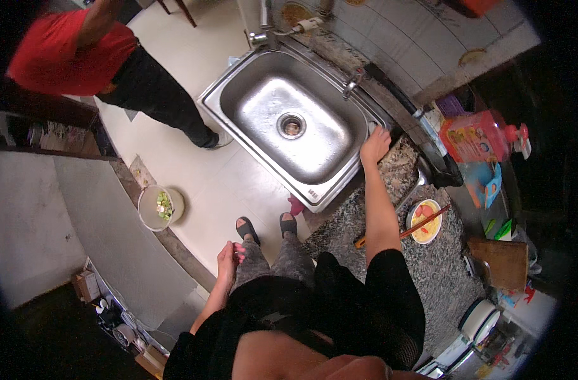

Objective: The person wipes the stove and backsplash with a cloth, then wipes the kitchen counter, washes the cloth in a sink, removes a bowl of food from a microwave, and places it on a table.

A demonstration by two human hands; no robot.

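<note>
My right hand (375,147) reaches to the right corner of the stainless steel sink (282,161). Its fingers curl down at the rim beside a small pale thing I cannot make out; what they grip is hidden. The basin has a round drain (292,126) in its floor. Low beside my left thigh hangs my left hand (228,261), loosely curled, with nothing visible in it. Right of my right forearm, a white bowl (416,238) of yellow and reddish food stands on the speckled counter (450,272), with brown chopsticks (431,218) lying across it.
A person in a red shirt (54,57) stands beyond the sink on the left. A bucket (176,215) with green scraps sits at the left. Taps (352,83) line the sink's back edge. A pink pump bottle (476,136) and a brown board (501,259) are at the right.
</note>
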